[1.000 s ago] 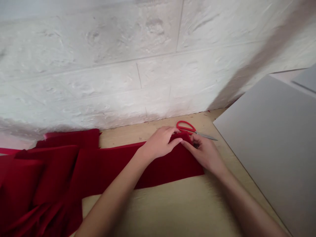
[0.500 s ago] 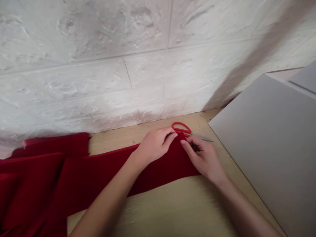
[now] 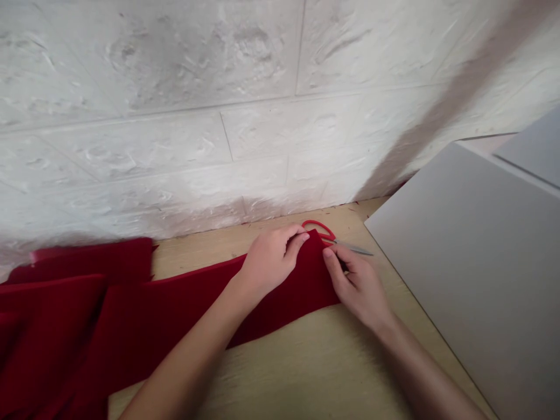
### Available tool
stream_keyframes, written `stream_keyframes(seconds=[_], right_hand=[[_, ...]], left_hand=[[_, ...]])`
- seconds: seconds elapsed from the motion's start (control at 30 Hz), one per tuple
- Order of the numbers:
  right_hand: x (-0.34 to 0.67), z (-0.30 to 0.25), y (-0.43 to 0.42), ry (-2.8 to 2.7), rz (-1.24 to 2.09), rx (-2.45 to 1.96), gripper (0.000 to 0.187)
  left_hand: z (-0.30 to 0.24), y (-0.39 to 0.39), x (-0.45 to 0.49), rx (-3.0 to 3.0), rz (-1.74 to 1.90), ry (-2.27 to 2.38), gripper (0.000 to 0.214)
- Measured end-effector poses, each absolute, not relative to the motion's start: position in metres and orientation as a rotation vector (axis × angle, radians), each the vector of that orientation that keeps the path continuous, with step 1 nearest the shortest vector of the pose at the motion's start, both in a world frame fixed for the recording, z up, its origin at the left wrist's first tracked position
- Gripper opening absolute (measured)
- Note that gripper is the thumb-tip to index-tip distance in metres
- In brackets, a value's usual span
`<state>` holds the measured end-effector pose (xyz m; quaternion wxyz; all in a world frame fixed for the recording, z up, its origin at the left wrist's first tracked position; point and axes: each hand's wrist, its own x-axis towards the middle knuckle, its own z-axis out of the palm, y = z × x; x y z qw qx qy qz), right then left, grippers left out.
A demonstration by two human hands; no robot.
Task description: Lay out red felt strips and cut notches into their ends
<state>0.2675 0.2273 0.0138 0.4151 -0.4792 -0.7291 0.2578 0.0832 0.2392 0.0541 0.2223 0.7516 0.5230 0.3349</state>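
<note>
Through the head camera I have my left hand (image 3: 273, 256) at the top edge of the red cloth (image 3: 284, 303), thumb and forefinger pinched narrowly on it close to the corner. My right hand (image 3: 359, 280) is at the cloth's right end, thumb along the short edge and fingers curled; I cannot tell whether it grips the fabric.

The cloth lies as a long strip across the pale table (image 3: 306, 356), running left to a heap of red fabric (image 3: 48, 332). Just behind the corner I see scissors (image 3: 352, 247), red handles partly hidden by the cloth, blades pointing right. A white textured wall (image 3: 184, 76) stands behind the table, and a plain white panel (image 3: 459, 251) slants along my right.
</note>
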Motion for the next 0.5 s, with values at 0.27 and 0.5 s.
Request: stream_keyframes(seconds=[0.27, 0.5], right_hand=[[0.2667, 0.0119, 0.2251, -1.871, 0.586, -1.186, 0.031], [0.2665, 0.0141, 0.2243, -1.89, 0.522, -1.162, 0.029]], left_hand=[[0.0541, 0.2399, 0.0832, 2.087, 0.947, 1.477, 0.023], [0.0525, 0.2407, 0.0825, 2.077, 0.942, 1.494, 0.025]])
